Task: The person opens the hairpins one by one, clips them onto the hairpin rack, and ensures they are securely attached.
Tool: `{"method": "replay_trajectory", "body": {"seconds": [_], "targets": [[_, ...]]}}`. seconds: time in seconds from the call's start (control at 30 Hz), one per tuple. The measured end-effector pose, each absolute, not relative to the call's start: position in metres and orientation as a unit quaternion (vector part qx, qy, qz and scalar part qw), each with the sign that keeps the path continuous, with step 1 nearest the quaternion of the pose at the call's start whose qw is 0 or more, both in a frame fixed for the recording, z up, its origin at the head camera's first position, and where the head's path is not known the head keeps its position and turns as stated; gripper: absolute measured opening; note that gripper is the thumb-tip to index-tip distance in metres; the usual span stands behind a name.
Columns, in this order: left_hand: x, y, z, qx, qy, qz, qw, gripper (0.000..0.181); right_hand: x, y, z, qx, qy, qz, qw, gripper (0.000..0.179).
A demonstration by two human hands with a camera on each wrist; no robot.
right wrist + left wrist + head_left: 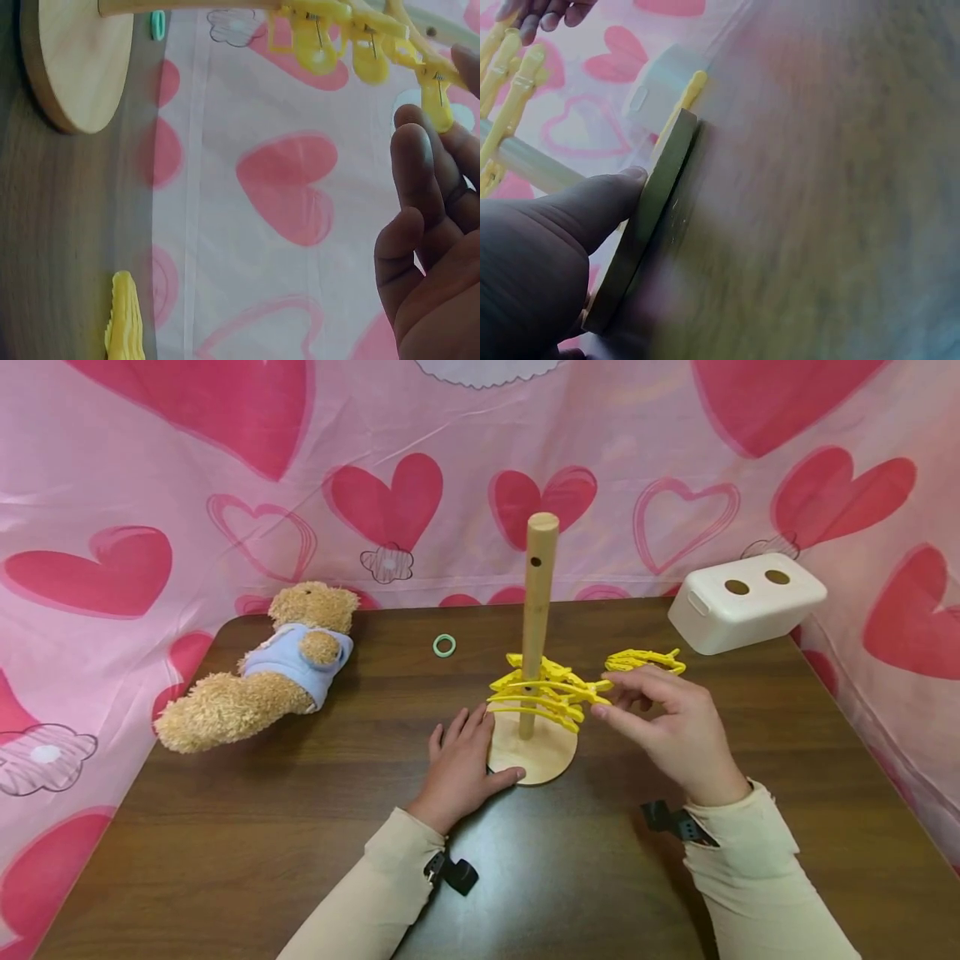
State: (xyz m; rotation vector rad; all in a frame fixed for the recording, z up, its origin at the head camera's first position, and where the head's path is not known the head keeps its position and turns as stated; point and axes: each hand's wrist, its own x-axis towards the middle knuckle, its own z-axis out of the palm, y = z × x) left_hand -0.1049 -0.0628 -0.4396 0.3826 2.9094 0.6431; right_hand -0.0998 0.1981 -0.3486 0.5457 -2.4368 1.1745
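Observation:
A wooden stand (538,602) with an upright pole and round base stands mid-table. Several yellow clip hangers (551,689) sit on the pole, one above another. My right hand (678,722) pinches the clip end of the upper hanger (436,105) at the pole's right side; a spring shows in that clip. On the base's left edge rests my left hand (468,768), its fingers fairly straight and its thumb along the front rim. In the left wrist view the left thumb (607,199) touches the base (645,217); the other fingers are mostly hidden.
More yellow hangers (645,660) lie in a pile behind my right hand. A white box with two round holes (750,606) stands at the back right. A green ring (444,646) lies left of the pole. A teddy bear in blue (288,664) lies at the left.

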Motion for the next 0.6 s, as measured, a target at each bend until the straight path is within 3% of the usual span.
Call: {"method": "replay_trajectory", "body": {"seconds": [0.6], "targets": [[-0.1044, -0.0625, -0.4454, 0.138, 0.962, 0.224, 0.071, 0.097, -0.0996, 0.1939, -0.3511, 0.209, -0.865, 0.413, 0.192, 0.039]]}}
